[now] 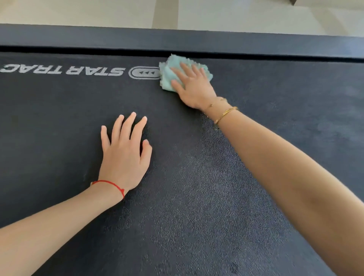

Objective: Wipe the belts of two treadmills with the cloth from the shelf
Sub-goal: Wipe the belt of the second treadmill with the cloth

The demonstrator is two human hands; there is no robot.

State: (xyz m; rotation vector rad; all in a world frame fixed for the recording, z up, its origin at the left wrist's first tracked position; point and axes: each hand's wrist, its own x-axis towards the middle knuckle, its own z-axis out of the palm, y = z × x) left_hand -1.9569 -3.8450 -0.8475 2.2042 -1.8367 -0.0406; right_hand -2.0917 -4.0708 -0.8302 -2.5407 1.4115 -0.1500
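A black textured treadmill belt (197, 197) fills most of the view, with a white STAR TRAC logo (65, 70) printed upside down near its far edge. A crumpled light teal cloth (167, 76) lies on the belt just right of the logo, close to the far edge. My right hand (194, 86) presses flat on the cloth, fingers spread over it, gold bracelets on the wrist. My left hand (125, 155) rests palm down on the bare belt nearer to me, fingers apart, holding nothing, a red string on its wrist.
A dark side rail (177, 39) of the treadmill runs along the far edge of the belt, with a narrow gap between the two. Beyond the rail lies pale tiled floor (256, 17). A dark object's corner (292, 1) shows at the top right.
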